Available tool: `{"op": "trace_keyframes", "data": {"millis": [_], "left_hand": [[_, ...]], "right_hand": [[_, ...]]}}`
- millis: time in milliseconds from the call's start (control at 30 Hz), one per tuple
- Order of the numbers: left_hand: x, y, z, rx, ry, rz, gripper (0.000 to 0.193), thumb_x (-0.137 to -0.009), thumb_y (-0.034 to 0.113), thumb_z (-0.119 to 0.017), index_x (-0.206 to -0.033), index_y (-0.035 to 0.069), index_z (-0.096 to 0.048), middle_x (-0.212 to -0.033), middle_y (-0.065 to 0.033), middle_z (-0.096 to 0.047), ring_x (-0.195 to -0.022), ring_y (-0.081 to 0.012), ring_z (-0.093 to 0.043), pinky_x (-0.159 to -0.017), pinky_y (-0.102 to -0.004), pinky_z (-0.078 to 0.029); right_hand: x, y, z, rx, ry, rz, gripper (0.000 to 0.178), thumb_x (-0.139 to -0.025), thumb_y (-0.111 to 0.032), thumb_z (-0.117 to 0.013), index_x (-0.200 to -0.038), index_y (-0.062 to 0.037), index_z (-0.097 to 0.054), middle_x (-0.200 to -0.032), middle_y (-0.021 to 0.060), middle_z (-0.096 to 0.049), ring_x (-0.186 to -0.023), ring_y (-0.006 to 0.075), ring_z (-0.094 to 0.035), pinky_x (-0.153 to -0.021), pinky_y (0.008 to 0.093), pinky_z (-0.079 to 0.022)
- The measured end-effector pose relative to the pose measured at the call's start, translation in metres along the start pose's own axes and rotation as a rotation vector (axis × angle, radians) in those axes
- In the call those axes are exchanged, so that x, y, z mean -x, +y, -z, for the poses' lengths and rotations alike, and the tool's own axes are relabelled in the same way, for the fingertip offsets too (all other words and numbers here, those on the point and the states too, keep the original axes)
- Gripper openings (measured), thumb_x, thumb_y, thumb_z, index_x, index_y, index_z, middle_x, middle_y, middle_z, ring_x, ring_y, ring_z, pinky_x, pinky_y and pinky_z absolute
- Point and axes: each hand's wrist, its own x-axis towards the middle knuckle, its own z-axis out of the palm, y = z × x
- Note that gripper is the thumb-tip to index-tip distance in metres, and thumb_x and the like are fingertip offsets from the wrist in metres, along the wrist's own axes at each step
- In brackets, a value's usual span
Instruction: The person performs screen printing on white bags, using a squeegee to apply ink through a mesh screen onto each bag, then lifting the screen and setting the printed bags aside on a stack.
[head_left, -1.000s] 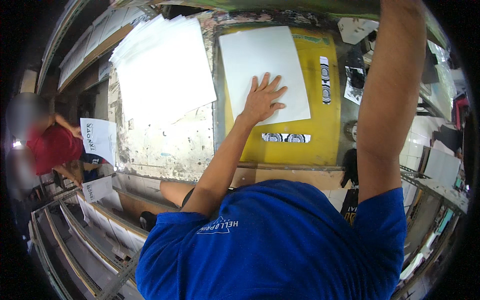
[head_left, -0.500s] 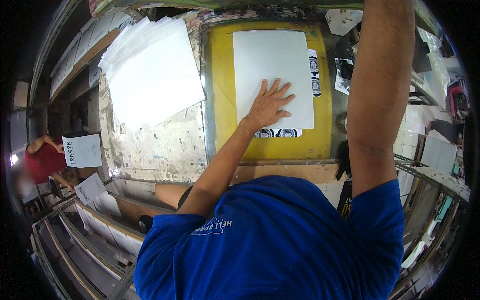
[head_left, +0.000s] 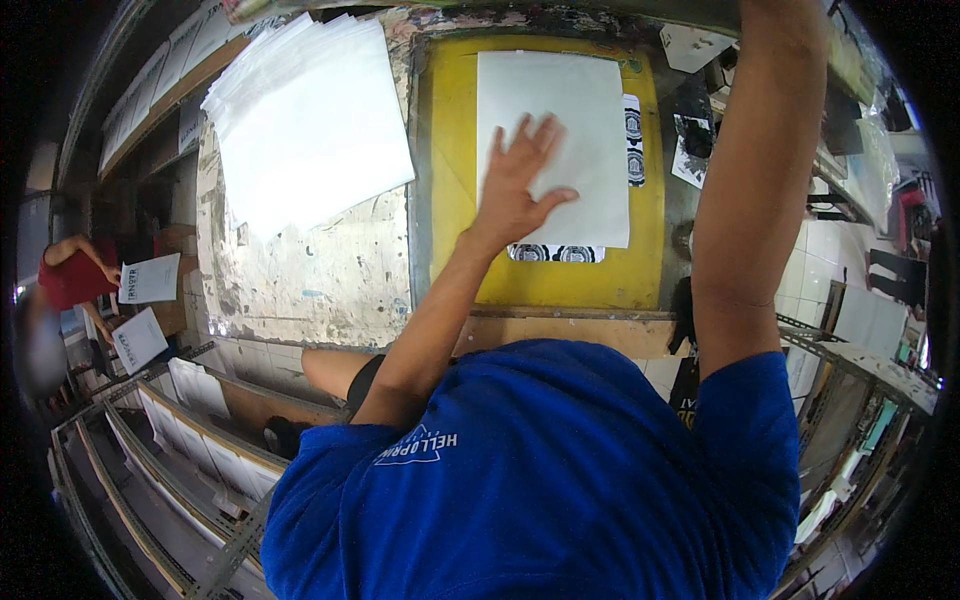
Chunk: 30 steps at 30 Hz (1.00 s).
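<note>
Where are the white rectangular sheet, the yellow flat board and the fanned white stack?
White rectangular sheet (head_left: 588, 135): head view, right half.
Yellow flat board (head_left: 452, 130): head view, left strip.
Fanned white stack (head_left: 318, 125): head view, top sheet.

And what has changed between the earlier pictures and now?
The sheet moved right on the yellow board, straightened, and now reaches both printed strips. The left hand is now nearer its left edge, blurred; I cannot tell if it touches. The stack and the strips stayed in place.
</note>
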Motion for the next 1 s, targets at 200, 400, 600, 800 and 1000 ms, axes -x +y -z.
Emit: {"op": "trace_keyframes", "data": {"millis": [200,400,600,800,1000], "left_hand": [[0.023,0.051,0.114,0.750,0.878,0.243,0.141,-0.057,0.061,-0.090,-0.160,-0.003,-0.017,-0.136,-0.0176,-0.059,-0.117,-0.0283,-0.064,-0.102,-0.0395,-0.050],[0.142,0.026,0.096,0.612,0.540,0.693,0.074,-0.067,-0.001,-0.091,-0.133,-0.007,-0.059,-0.118,-0.0093,-0.069,-0.107,-0.0177,-0.065,-0.096,-0.0340,-0.052],[0.200,-0.016,0.046,0.185,0.413,0.578,0.073,-0.068,0.011,-0.090,-0.135,0.003,-0.063,-0.138,-0.0143,-0.059,-0.124,-0.0279,-0.055,-0.106,-0.0407,-0.044],[0.206,-0.020,0.047,-0.220,0.273,0.539,0.073,-0.069,0.030,-0.088,-0.134,0.006,-0.065,-0.150,-0.0210,-0.047,-0.136,-0.0404,-0.041,-0.114,-0.0496,-0.033],[0.207,-0.019,0.050,-0.219,0.253,0.559,0.071,-0.077,0.041,-0.083,-0.137,0.007,-0.065,-0.153,-0.0239,-0.043,-0.139,-0.0416,-0.038,-0.114,-0.0501,-0.033]], "right_hand": [[0.085,-0.017,-0.043,-0.067,0.060,0.016,0.043,-0.073,-0.020,-0.075,-0.116,-0.0142,-0.076,-0.078,0.0102,-0.064,-0.066,0.0237,-0.061,-0.063,0.0365,-0.049],[0.191,-0.069,-0.069,-0.129,-0.226,-0.236,0.048,-0.080,-0.021,-0.075,-0.128,-0.0243,-0.071,-0.076,0.0085,-0.055,-0.072,0.0282,-0.058,-0.066,0.0413,-0.044],[0.285,-0.060,-0.151,-0.262,-0.453,-0.360,0.062,-0.075,-0.011,-0.078,-0.136,-0.0209,-0.067,-0.087,0.0115,-0.058,-0.085,0.0309,-0.058,-0.083,0.0439,-0.044],[0.291,-0.051,-0.183,-0.089,-0.588,-0.446,0.078,-0.065,-0.010,-0.078,-0.139,-0.0224,-0.060,-0.111,0.0112,-0.056,-0.112,0.0296,-0.051,-0.098,0.0552,-0.031],[0.249,0.033,-0.240,-0.032,-0.397,-0.365,0.078,-0.058,-0.011,-0.070,-0.135,-0.0211,-0.062,-0.107,0.0102,-0.057,-0.109,0.0300,-0.052,-0.094,0.0519,-0.033]]}}
